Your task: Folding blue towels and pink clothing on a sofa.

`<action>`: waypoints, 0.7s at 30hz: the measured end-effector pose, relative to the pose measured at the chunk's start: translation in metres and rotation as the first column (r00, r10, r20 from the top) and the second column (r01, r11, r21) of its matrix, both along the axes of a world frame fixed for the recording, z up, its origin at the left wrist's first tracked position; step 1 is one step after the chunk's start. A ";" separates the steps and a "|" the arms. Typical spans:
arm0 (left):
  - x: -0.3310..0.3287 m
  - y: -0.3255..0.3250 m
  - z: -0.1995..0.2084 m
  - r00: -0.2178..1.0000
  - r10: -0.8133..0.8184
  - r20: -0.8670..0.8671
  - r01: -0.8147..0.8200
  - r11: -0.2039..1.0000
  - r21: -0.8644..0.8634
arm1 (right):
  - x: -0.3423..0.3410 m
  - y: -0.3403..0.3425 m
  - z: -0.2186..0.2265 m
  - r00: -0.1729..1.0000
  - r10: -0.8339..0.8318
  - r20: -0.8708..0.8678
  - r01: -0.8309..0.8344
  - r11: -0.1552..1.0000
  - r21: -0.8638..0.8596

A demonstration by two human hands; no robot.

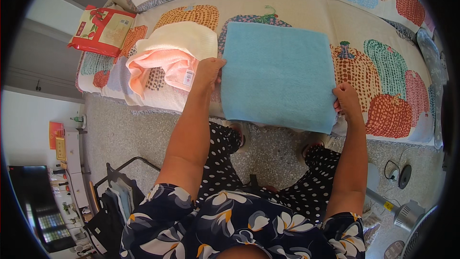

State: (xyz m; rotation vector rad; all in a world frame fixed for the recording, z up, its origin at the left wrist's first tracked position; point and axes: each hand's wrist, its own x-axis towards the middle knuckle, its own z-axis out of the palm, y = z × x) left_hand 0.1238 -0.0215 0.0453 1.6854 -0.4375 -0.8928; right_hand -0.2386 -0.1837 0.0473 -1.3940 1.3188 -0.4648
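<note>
A light blue towel lies folded into a rectangle on the seat of a sofa with a pumpkin-patterned cover. My left hand grips the towel's left edge near its middle. My right hand pinches the towel's lower right corner at the sofa's front edge. Just left of my left hand lies a pile of a cream towel over a pink towel with a white label.
A red and yellow packet rests on the sofa's left end. A speckled floor runs below the sofa. A fan and a cable stand at lower right. A dark rack with bags is at lower left.
</note>
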 end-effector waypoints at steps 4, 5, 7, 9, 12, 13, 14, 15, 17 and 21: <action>-0.011 -0.005 0.001 0.973 0.037 0.226 -0.062 0.993 0.105 | -0.001 0.000 -0.003 1.000 -0.011 -0.013 0.011 1.000 -0.001; -0.009 -0.003 0.002 0.979 0.010 0.203 -0.027 0.996 0.082 | 0.000 0.000 -0.003 1.000 -0.013 -0.013 0.012 1.000 -0.005; -0.006 0.000 0.008 0.983 -0.023 0.181 0.013 0.998 0.060 | 0.000 0.001 -0.003 1.000 -0.020 -0.012 0.020 1.000 -0.007; -0.002 -0.001 0.016 0.988 0.075 -0.139 -0.070 0.997 0.039 | 0.000 0.001 -0.004 1.000 0.002 0.000 -0.002 1.000 -0.015; -0.005 -0.003 0.014 0.997 0.066 -0.052 -0.066 0.998 -0.005 | -0.001 0.002 -0.003 1.000 0.004 -0.005 -0.004 1.000 -0.030; -0.006 -0.004 0.012 0.998 0.060 0.031 -0.059 0.998 -0.025 | -0.001 0.002 -0.002 1.000 0.002 -0.004 -0.002 1.000 -0.030; -0.005 -0.006 0.010 0.998 0.058 0.031 -0.057 0.998 -0.024 | -0.001 0.002 -0.002 1.000 0.003 -0.005 -0.003 0.999 -0.033; -0.003 -0.008 0.008 0.998 0.053 0.037 -0.052 0.998 -0.030 | -0.001 0.002 -0.002 1.000 0.004 -0.007 -0.005 0.999 -0.035; 0.000 -0.011 0.005 0.998 0.045 0.042 -0.044 0.998 -0.036 | -0.001 0.002 0.000 1.000 0.005 -0.007 -0.005 1.000 -0.025; 0.004 -0.014 0.002 0.999 0.033 -0.024 -0.034 0.998 -0.050 | -0.001 0.001 0.000 1.000 0.003 -0.017 -0.003 1.000 -0.006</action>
